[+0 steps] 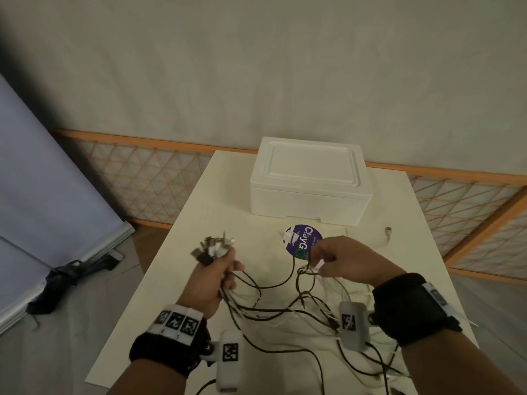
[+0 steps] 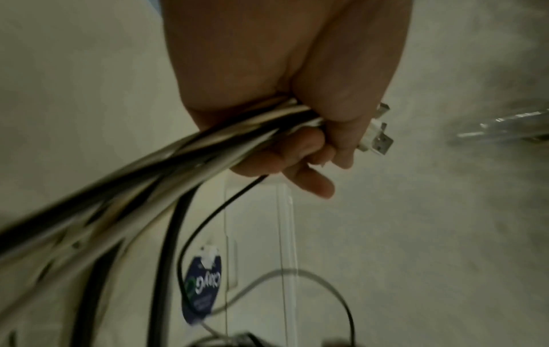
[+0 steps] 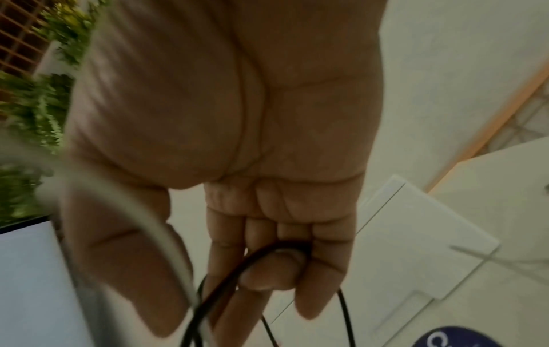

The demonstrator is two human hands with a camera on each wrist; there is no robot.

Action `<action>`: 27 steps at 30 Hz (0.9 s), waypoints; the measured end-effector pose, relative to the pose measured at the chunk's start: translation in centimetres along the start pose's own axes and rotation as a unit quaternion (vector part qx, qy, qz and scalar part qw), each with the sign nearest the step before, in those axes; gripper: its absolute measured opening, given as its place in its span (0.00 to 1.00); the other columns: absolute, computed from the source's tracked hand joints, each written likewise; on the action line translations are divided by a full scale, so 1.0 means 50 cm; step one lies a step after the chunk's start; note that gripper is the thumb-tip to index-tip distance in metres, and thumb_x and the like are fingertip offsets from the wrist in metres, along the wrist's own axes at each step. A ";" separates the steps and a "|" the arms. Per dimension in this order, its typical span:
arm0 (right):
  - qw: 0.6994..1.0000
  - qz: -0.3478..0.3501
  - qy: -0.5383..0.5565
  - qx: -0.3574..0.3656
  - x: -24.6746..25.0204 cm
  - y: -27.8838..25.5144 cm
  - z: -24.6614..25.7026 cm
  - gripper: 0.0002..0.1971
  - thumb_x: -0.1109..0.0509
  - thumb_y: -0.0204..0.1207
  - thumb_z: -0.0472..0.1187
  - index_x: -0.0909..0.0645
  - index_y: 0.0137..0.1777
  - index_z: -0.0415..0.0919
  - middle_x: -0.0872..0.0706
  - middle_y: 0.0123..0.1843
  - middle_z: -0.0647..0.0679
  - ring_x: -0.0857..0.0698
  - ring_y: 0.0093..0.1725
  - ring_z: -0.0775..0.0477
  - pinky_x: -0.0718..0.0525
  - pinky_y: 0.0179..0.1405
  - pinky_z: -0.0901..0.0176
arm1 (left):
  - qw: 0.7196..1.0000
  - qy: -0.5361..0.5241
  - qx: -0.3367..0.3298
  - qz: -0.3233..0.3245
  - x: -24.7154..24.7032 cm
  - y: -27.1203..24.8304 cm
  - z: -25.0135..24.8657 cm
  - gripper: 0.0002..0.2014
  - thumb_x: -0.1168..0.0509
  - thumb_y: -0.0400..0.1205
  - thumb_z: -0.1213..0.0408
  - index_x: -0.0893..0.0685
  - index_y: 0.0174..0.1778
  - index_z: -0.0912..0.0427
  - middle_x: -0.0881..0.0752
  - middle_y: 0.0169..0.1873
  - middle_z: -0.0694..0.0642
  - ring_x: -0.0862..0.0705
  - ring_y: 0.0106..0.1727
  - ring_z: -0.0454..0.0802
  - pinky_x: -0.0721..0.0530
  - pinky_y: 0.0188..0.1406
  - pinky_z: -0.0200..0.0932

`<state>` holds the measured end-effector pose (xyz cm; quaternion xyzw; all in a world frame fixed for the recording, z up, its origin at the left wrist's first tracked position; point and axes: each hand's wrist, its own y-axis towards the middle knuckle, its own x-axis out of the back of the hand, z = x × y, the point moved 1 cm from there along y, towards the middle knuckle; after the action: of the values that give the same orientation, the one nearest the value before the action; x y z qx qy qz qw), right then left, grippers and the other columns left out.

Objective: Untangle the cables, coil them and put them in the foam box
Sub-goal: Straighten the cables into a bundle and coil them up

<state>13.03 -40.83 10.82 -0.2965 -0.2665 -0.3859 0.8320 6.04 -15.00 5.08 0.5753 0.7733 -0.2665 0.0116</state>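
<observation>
My left hand [image 1: 221, 276] grips a thick bundle of black and white cables [image 2: 166, 162] above the table, and their USB plugs [image 1: 212, 248] fan out past the fist. My right hand [image 1: 336, 262] pinches a white plug and cable ends, with a black cable [image 3: 237, 270] hooked round a curled finger. A tangle of loose cables [image 1: 291, 309] sags between both hands onto the table. The white foam box [image 1: 309, 181] stands at the table's far side with its lid on.
A round purple sticker [image 1: 303, 240] lies on the cream table [image 1: 205, 212] in front of the box. One white cable with a plug [image 1: 387, 230] lies to the right. An orange lattice fence [image 1: 148, 178] runs behind the table.
</observation>
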 end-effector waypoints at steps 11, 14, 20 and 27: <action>0.980 -0.167 0.086 0.061 -0.013 0.020 0.029 0.13 0.32 0.71 0.25 0.16 0.42 0.45 0.17 0.38 0.62 0.20 0.38 0.74 0.27 0.40 0.81 | 0.998 0.063 -0.016 0.007 -0.035 -0.003 0.008 0.10 0.37 0.84 0.67 0.18 0.36 0.63 0.25 0.24 0.55 0.32 0.19 0.44 0.31 0.23 0.39; 0.971 -0.188 0.143 0.040 0.004 0.018 0.003 0.24 0.43 0.66 0.17 0.16 0.41 0.46 0.13 0.43 0.61 0.17 0.43 0.73 0.23 0.46 0.74 | 0.998 0.030 -0.024 -0.053 -0.011 0.002 0.012 0.04 0.34 0.82 0.68 0.16 0.42 0.59 0.18 0.30 0.52 0.21 0.30 0.45 0.24 0.36 0.40; 0.962 -0.156 0.197 0.106 -0.020 0.027 0.007 0.29 0.45 0.60 0.12 0.15 0.37 0.47 0.10 0.47 0.58 0.13 0.55 0.54 0.16 0.57 0.57 | 0.987 0.095 -0.113 -0.059 -0.031 -0.013 0.011 0.10 0.27 0.76 0.72 0.12 0.52 0.59 0.09 0.48 0.51 0.13 0.50 0.40 0.23 0.50 0.32; 0.967 -0.150 0.161 0.132 -0.047 0.037 0.052 0.23 0.33 0.68 0.18 0.17 0.34 0.51 0.11 0.41 0.61 0.12 0.46 0.59 0.15 0.48 0.64 | 0.985 0.106 -0.135 0.002 -0.070 -0.025 -0.006 0.04 0.29 0.78 0.67 0.14 0.47 0.62 0.09 0.36 0.59 0.18 0.27 0.47 0.19 0.41 0.48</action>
<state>12.64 -36.92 10.48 -0.0749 -0.2191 -0.5106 0.8281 6.19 -18.22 7.00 0.5948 0.7980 -0.0970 0.0073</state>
